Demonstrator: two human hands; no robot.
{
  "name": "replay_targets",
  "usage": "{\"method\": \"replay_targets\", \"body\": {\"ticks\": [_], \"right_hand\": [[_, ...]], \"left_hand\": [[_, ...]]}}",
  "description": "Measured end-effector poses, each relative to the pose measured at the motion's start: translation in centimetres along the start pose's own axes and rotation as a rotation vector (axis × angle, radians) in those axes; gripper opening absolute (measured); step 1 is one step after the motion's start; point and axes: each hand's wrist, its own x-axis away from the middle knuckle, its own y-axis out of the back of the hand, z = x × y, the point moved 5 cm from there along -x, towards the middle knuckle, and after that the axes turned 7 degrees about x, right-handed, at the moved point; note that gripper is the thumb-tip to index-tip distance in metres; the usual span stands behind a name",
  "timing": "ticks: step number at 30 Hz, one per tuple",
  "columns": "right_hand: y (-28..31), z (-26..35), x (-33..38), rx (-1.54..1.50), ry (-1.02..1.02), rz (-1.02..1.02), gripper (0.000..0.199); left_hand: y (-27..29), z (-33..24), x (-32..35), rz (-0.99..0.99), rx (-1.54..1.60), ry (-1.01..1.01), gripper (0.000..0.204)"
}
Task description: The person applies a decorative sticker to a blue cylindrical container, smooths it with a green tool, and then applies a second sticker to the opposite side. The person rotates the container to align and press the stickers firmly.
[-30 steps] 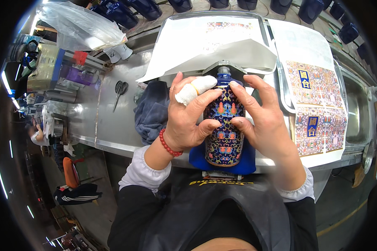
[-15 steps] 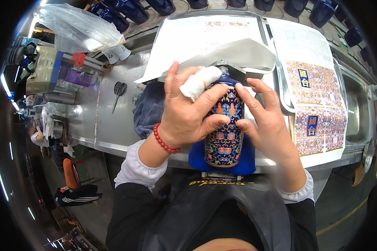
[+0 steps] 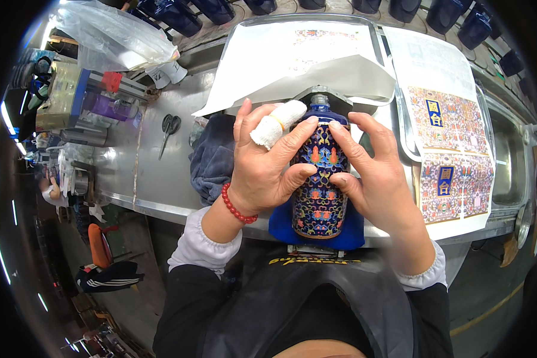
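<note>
Fingers of left hand spread flat over bottle, one wrapped in white tape; thumb pressed on the patterned side. Fingers of right hand likewise spread and pressed on the other side, not curled shut. Bottle lying blue and ornate on blue pad at near edge of steel bench, neck pointing away under curled white paper. Dark cloth just left. Scissors farther left. Decal sheets right, perhaps in a tray. Red bead bracelet on left wrist.
</note>
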Motion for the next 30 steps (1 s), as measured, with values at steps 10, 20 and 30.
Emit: {"method": "replay_targets", "body": {"ticks": [10,20,30], "right_hand": [[-0.20,-0.27,-0.03,-0.048,-0.028,-0.016,0.064],[-0.26,0.00,-0.24,-0.005,0.001,-0.020,0.061],[-0.20,-0.06,-0.20,0.011,0.004,-0.019,0.063]], "left_hand": [[-0.21,-0.03,0.04,-0.001,0.035,-0.001,0.061],[-0.35,-0.08,0.16,0.003,0.023,-0.006,0.061],[-0.38,-0.07,0.28,0.002,0.035,-0.009,0.063]]}}
